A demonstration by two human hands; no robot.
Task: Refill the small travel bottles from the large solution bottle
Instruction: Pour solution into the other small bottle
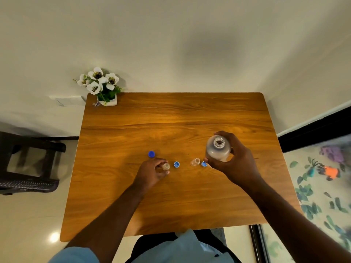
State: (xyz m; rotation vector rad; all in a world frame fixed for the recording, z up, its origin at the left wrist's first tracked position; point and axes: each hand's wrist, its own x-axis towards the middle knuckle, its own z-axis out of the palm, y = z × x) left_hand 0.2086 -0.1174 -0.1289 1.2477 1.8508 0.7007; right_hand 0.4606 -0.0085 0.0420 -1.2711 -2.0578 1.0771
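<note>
On the wooden table [190, 118] the right hand [233, 164] has its fingers wrapped around the large solution bottle [217, 149], which stands upright with its mouth uncapped, while the left hand [152, 171] pinches one small travel bottle [166, 166] – also uncapped. Between the two hands stands a second small bottle [195, 161], with a light blue cap [176, 164] on its left and another cap [204, 164] just beside the right thumb; a darker blue cap [151, 154] lies just beyond the left hand, and a pot of white flowers [102, 86] stands at the far left corner.

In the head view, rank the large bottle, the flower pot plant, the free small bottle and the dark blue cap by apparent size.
1. flower pot plant
2. large bottle
3. free small bottle
4. dark blue cap

The last two look close; the plant sits farther away.
</note>
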